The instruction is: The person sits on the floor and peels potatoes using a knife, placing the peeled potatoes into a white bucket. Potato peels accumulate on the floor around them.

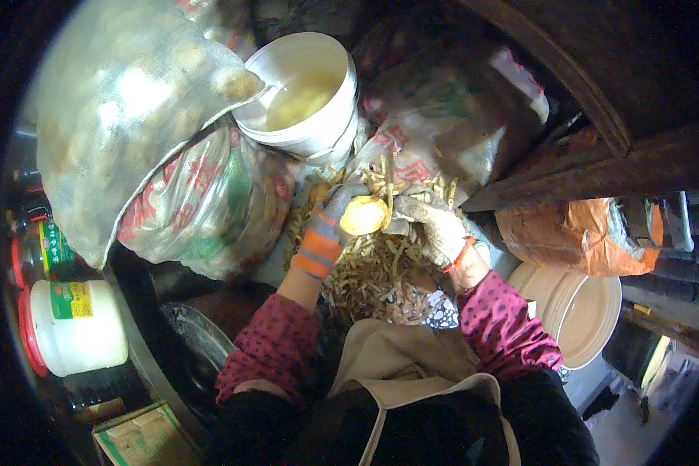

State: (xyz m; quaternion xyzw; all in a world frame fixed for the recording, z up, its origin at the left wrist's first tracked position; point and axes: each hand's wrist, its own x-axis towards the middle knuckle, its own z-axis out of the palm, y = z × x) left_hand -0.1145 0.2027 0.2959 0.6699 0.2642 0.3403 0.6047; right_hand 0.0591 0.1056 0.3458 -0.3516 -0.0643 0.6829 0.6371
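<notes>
My left hand (332, 224), in a grey and orange glove, grips a mostly peeled yellow potato (363, 215). On the right, my right hand (434, 224), in a dirty whitish glove, has its fingers closed around something small beside the potato, probably a peeler, mostly hidden by the fingers. A strip of peel (390, 192) hangs between the potato and that hand. Beneath both hands lies a heap of potato peelings (373, 268). Beyond them a white bucket (332, 131) holds peeled potatoes (303, 102) in cloudy water.
Full plastic sacks (128, 110) stand at the left and another sack (431, 134) lies beyond the peelings. A wooden beam (559, 180) juts in from the right, above an orange bag (559, 239) and a beige bucket (585, 320). A red-lidded white tub (81, 343) is at the left.
</notes>
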